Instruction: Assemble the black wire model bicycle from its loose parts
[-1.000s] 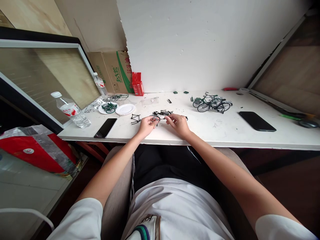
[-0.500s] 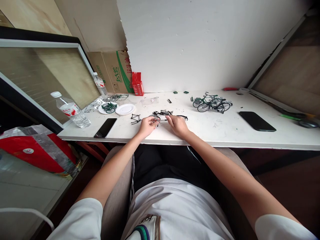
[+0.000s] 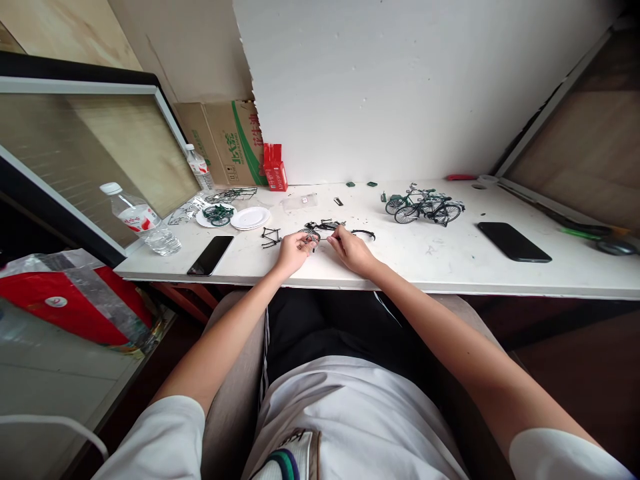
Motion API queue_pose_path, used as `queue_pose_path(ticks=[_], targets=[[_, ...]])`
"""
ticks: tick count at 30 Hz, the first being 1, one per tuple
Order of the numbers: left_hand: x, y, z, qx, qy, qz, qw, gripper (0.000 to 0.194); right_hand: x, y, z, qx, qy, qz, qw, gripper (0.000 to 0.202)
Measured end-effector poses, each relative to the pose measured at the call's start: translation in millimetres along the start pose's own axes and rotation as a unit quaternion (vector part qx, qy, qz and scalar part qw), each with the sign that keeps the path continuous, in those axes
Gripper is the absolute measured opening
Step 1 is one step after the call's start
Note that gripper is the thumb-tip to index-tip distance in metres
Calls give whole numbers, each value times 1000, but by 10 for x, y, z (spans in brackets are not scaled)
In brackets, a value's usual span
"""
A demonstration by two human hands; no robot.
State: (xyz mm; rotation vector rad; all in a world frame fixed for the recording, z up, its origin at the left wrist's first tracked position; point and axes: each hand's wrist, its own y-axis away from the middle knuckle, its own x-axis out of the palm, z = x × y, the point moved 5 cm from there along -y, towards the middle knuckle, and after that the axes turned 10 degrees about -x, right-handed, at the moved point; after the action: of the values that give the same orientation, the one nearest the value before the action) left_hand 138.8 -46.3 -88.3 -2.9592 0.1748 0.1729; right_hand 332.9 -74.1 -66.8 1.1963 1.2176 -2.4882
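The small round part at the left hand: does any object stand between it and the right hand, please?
Only a thin dark piece shows in the gap between the small round part and the right hand; no other obstacle is visible there. The loose black parts lie just beyond this gap, not in it.

From my remote station, the head view shows both hands over the front of the white table (image 3: 425, 270). The left hand (image 3: 294, 252) pinches a small dark bicycle part (image 3: 313, 238); fingers hide portions of it. The right hand (image 3: 351, 250), just beside it, grips a thin dark rod (image 3: 323, 240) directed toward that part. A black frame (image 3: 271, 237) lies left of the hands; a curved black strip (image 3: 365, 233) lies right. I locate model bicycles (image 3: 425, 207) standing farther right, a phone (image 3: 211, 255) at the left front, and two adjacent white plates (image 3: 251, 218) behind it.
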Motion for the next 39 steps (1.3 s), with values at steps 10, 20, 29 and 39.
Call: queue_pose_path(ticks=[10,20,29,39], targets=[[19,28,-43,16,-28,4,999,25,3,-13,0,26,18,31,999,42],[-19,16,-26,31,-43,-24,998,21,32,8,-10,-14,-47,16,999,28],[1,48,-85,43,-56,-35,997,19,25,-25,-17,11,-12,25,1000,44],[3,57,-90,66,-75,-33,994,21,-27,-10,60,25,-54,35,998,33]])
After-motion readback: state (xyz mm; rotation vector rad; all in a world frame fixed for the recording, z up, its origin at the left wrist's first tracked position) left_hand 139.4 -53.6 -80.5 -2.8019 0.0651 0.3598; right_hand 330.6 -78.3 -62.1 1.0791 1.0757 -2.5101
